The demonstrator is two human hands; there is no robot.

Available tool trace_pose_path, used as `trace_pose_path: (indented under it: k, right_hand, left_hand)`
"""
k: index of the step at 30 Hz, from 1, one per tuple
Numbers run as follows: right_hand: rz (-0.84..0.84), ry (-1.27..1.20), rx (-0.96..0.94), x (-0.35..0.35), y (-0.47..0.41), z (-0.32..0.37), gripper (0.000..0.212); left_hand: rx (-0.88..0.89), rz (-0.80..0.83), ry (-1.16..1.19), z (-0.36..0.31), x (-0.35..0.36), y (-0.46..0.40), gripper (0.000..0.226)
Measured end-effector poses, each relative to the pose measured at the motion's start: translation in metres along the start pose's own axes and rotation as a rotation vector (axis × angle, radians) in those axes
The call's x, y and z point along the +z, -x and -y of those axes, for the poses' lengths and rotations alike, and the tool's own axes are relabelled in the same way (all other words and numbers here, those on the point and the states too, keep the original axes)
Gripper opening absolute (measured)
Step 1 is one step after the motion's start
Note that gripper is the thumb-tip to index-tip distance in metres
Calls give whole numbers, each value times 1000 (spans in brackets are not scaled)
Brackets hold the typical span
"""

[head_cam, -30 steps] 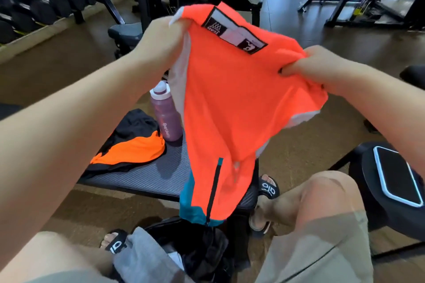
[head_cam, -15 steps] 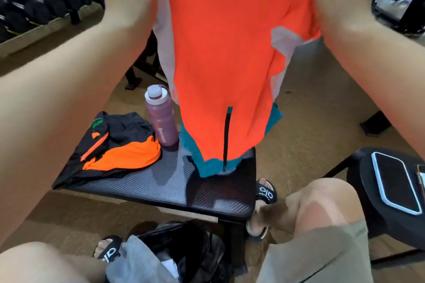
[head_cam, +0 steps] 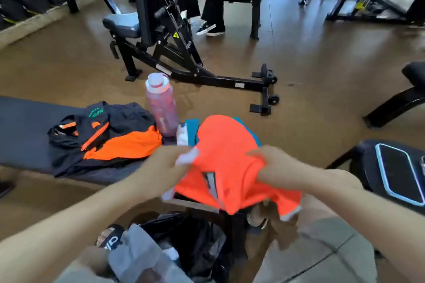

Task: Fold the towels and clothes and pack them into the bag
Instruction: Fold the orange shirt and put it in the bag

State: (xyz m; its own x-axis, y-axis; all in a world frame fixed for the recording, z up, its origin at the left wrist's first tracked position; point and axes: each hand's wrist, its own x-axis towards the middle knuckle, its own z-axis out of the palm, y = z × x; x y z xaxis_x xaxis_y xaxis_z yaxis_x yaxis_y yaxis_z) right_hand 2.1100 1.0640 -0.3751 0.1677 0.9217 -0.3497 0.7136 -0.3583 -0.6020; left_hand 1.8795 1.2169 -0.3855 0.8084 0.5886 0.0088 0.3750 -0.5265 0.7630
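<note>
Pink bottle stands beside black-orange jacket.

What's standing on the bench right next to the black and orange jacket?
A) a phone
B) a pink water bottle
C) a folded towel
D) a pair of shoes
B: the pink water bottle stands upright on the bench, just right of the black and orange jacket, while both hands hold the orange shirt.
</note>
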Motion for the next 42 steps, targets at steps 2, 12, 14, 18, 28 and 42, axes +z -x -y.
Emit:
trace_pose_path:
  k: [2, 12, 14, 18, 28, 42]
  right_hand:
    - [104, 25, 32, 34, -2, -12, 65]
    - [185, 1, 71, 95, -22, -45, 52]
    - [195, -28, 68, 96, -29, -50, 56]
    - [404, 54, 115, 86, -39, -47, 37]
    - [-349, -169, 449, 18, -131, -105, 53]
    - [-341, -985, 739, 46, -153, -140, 49]
  left_hand:
    - [-70, 215, -147, 24, 17, 25, 42]
    - [-316, 613, -470, 90, 38, 27, 24]
    - [-439, 644, -273, 90, 34, 15, 48]
    - [-456, 299, -390, 89, 37, -20, 44]
    - [-299, 60, -542, 115, 83, -118, 56]
    - [-471, -744, 104, 118, 78, -81, 32]
